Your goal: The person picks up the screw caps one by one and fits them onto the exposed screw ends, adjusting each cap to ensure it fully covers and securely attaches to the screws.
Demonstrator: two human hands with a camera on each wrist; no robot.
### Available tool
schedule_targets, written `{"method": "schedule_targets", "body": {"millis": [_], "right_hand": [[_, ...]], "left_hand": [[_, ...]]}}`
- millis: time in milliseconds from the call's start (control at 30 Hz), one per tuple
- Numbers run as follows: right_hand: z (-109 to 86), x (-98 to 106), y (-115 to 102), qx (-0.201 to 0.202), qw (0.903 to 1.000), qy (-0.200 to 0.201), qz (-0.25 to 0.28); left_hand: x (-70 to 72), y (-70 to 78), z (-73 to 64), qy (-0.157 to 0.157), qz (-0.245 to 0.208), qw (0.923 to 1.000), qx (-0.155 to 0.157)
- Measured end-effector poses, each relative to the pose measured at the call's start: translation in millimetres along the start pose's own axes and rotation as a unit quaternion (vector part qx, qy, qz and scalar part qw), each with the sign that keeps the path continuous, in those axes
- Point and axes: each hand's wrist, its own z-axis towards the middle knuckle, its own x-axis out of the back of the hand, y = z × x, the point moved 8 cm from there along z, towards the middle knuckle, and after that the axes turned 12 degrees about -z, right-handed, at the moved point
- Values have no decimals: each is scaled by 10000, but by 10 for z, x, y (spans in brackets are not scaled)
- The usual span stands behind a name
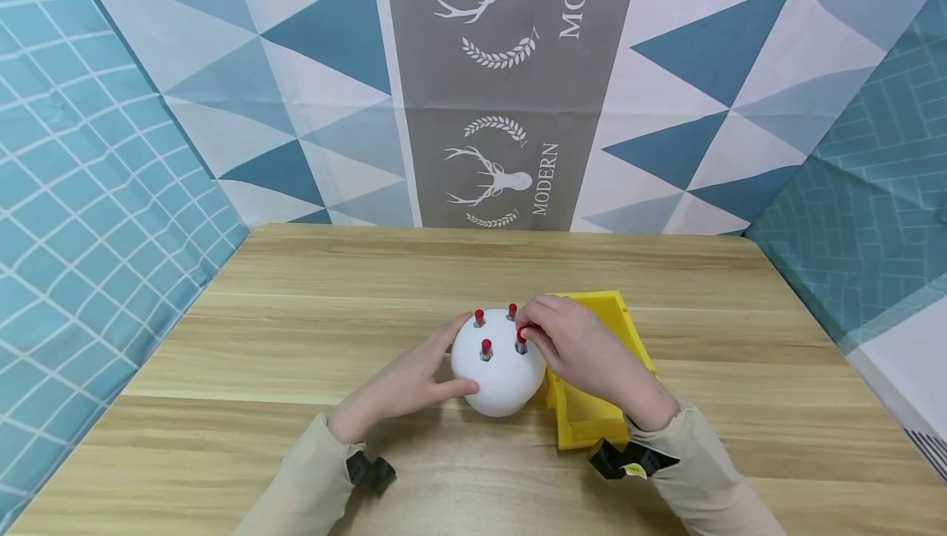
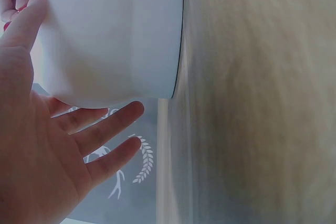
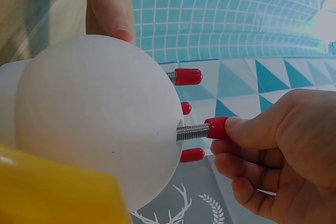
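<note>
A white rounded body (image 1: pixel 500 395) with a flat base stands on the table. Several threaded metal bolts with red caps rise from its top, among them a front red-capped bolt (image 1: pixel 486 348) and a back one (image 1: pixel 479 319). With thumb and forefinger my right hand (image 1: pixel 580 347) pinches the red cap of one bolt (image 3: pixel 193 131), whose threaded shank enters a hole in the white body. My left hand (image 1: pixel 418 380) rests against the body's left side, thumb in front and fingers behind. In the left wrist view its fingers (image 2: pixel 107 129) look spread and fairly straight.
A yellow bin (image 1: pixel 638 339) stands on the wooden table (image 1: pixel 296 339), right beside the white body and partly under my right forearm. Patterned cloth (image 1: pixel 488 92) hangs behind the table, with blue cloth at the sides. Each wrist wears a black camera.
</note>
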Motion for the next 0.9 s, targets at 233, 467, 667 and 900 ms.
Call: {"method": "schedule_targets", "body": {"millis": [233,467,667,900], "right_hand": [[4,3,-16,54,10000,-7,-44],[6,9,-23,86,9999,37,-130],[2,-3,-23,44,9999,-51,-120],[-10,-22,-22,-133,9994,-318,-13]], "left_hand": [[-2,-5,3,0,-48,10000,8],[1,1,2,-1,-46,10000,63],[6,18,-3,14,-80,10000,26],[4,21,-12,1,-83,10000,21]]}}
